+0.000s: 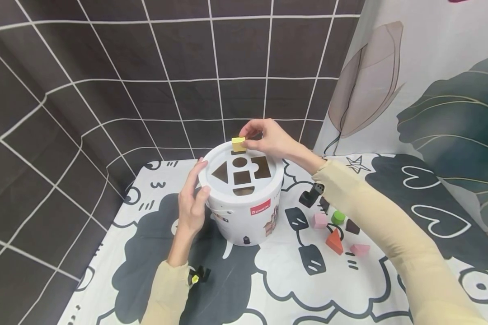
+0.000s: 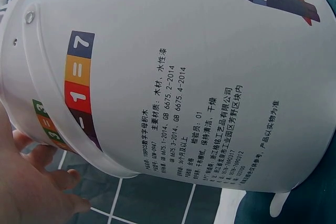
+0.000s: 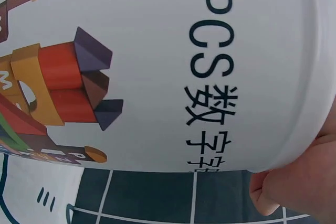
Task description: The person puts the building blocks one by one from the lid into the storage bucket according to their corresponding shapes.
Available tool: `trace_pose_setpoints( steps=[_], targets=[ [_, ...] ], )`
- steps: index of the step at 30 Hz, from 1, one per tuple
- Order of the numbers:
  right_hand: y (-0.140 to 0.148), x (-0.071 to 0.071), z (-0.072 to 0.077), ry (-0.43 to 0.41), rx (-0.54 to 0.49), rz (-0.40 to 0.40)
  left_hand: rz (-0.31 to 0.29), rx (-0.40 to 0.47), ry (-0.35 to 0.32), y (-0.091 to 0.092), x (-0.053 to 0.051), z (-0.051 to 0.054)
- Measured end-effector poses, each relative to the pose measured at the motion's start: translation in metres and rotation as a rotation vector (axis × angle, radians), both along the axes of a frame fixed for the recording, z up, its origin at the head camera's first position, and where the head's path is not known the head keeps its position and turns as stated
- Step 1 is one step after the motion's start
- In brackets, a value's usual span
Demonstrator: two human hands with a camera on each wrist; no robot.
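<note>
A white bucket (image 1: 236, 225) stands upright, its lid (image 1: 262, 186) cut with several shaped holes, including a triangle, a circle and a square. Over the lid's far edge, my right hand (image 1: 270, 137) pinches a small yellow block (image 1: 238, 144) between thumb and fingers, close to a hole there. My left hand (image 1: 192, 205) rests against the bucket's left side near the rim, fingers extended. In the left wrist view, the left hand (image 2: 39, 190) is beside the bucket's rim. Fingers of the right hand (image 3: 302, 187) show past the rim in the right wrist view; the block is hidden there.
Right of the bucket lie a pink block (image 1: 320, 220), a green cylinder (image 1: 338, 217), a dark brown block (image 1: 352, 226), an orange-red triangular block (image 1: 335, 242) and another pink block (image 1: 360, 249). They rest on a patterned cloth (image 1: 280, 280). A dark grid-patterned sheet (image 1: 244, 54) hangs behind.
</note>
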State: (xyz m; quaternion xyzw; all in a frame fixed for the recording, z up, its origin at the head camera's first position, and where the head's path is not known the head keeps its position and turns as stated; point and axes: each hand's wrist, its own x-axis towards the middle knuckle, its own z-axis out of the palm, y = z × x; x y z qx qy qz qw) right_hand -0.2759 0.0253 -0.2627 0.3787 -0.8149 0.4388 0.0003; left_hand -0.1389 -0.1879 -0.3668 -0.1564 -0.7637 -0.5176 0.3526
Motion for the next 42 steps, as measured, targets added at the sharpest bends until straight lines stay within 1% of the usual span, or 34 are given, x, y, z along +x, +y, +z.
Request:
trace_pose_setpoints(
  steps=[7, 13, 20, 23, 27, 30, 34, 42],
  targets=[
    [-0.002, 0.0, -0.004, 0.002, 0.004, -0.018, 0.005, -0.003, -0.013, 0.001, 0.0, -0.001],
    [0.001, 0.001, -0.003, 0.007, 0.026, -0.028, 0.003, 0.001, -0.012, 0.002, 0.0, -0.002],
    [0.015, -0.002, -0.002, 0.019, 0.052, -0.084, -0.004, 0.003, -0.002, 0.002, 0.0, 0.0],
    [0.013, -0.001, 0.0, 0.082, 0.066, -0.065, -0.001, 0.003, -0.004, 0.0, 0.0, 0.001],
    [0.003, 0.003, 0.004, 0.17, 0.098, 0.0, -0.004, 0.006, 0.002, 0.001, 0.002, 0.002],
    [-0.005, 0.004, 0.006, 0.186, 0.123, 0.032, -0.009, 0.007, 0.008, 0.002, 0.002, 0.001],
    [-0.013, 0.003, 0.008, 0.206, 0.166, 0.048, -0.006, 0.005, 0.005, 0.001, 0.002, 0.0],
    [-0.017, 0.003, 0.012, 0.259, 0.248, 0.05, -0.006, 0.008, 0.005, 0.001, 0.002, 0.0]
  ],
)
